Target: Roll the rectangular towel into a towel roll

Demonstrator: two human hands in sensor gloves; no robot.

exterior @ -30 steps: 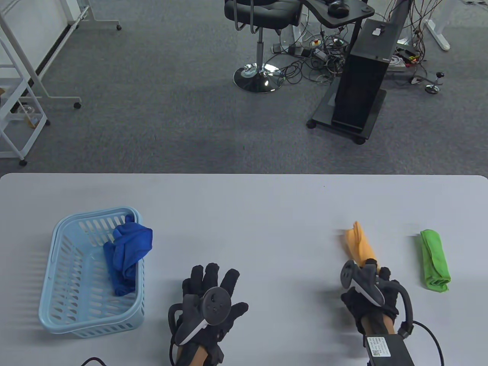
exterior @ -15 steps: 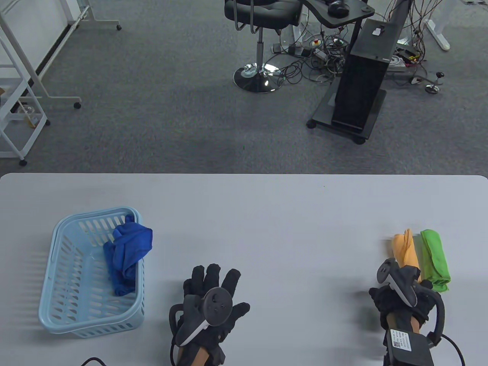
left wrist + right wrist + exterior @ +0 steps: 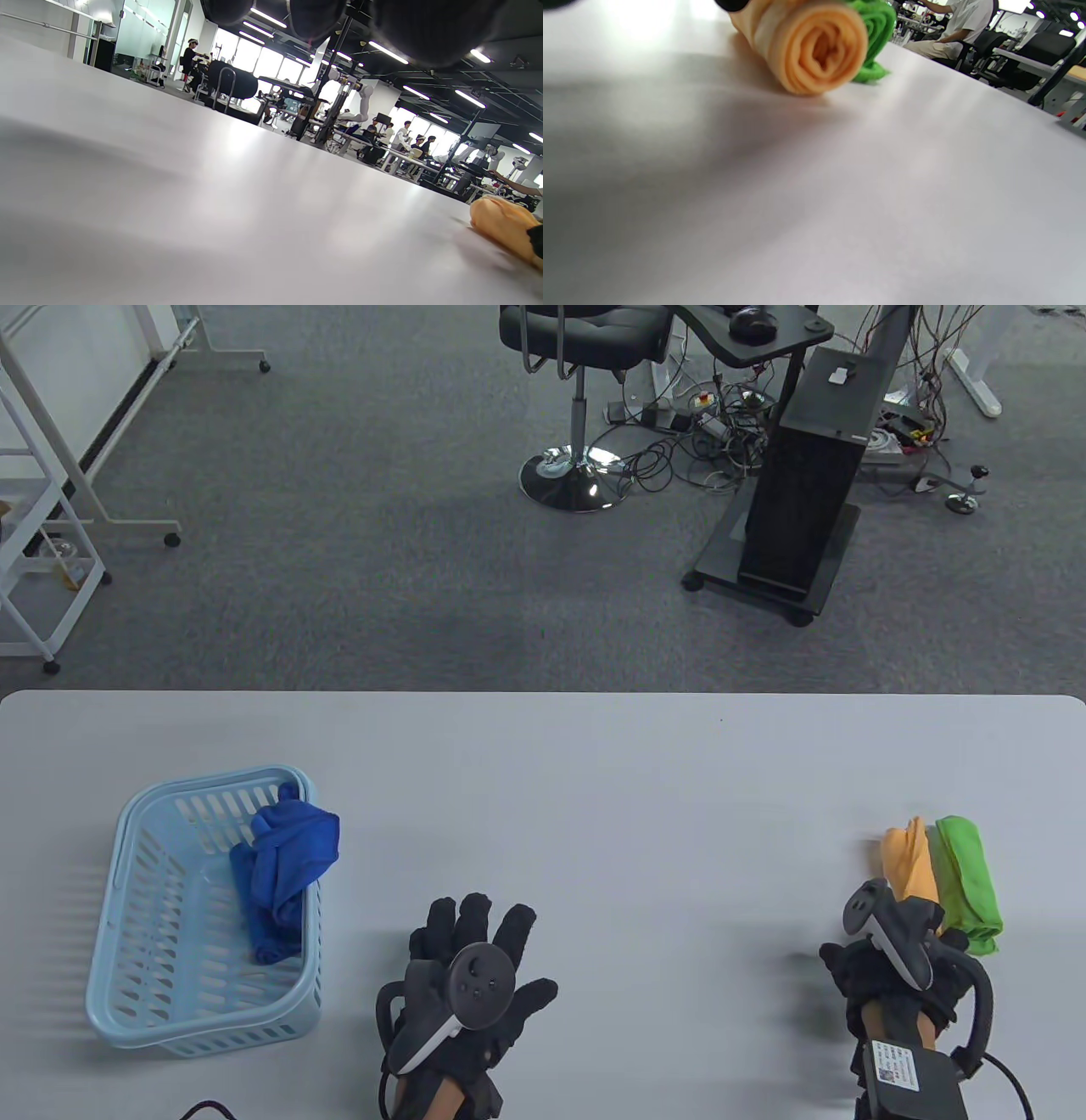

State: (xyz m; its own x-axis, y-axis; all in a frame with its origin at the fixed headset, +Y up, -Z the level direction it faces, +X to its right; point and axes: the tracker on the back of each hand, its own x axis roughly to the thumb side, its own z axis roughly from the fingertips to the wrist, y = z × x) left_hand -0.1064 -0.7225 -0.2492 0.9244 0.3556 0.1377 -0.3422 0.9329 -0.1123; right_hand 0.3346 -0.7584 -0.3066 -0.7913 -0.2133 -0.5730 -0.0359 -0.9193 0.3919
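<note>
An orange towel roll (image 3: 909, 857) lies on the white table (image 3: 594, 814) at the right, side by side with a green towel roll (image 3: 967, 882). My right hand (image 3: 912, 933) holds the orange roll's near end; the tracker hides the fingers from above. In the right wrist view the orange roll's spiral end (image 3: 814, 46) rests on the table with a dark fingertip (image 3: 729, 4) on it and the green roll (image 3: 878, 25) just behind. My left hand (image 3: 479, 929) lies flat on the table, fingers spread, holding nothing. The orange roll also shows in the left wrist view (image 3: 500, 224).
A light blue plastic basket (image 3: 144, 984) stands at the left of the table with a crumpled blue towel (image 3: 284, 874) inside, draped at its right wall. The table's far edge runs across the middle of the table view.
My right hand has carried the orange roll to the right and set it beside the green roll; it has barely moved in the last half second. My left hand has stayed put.
</note>
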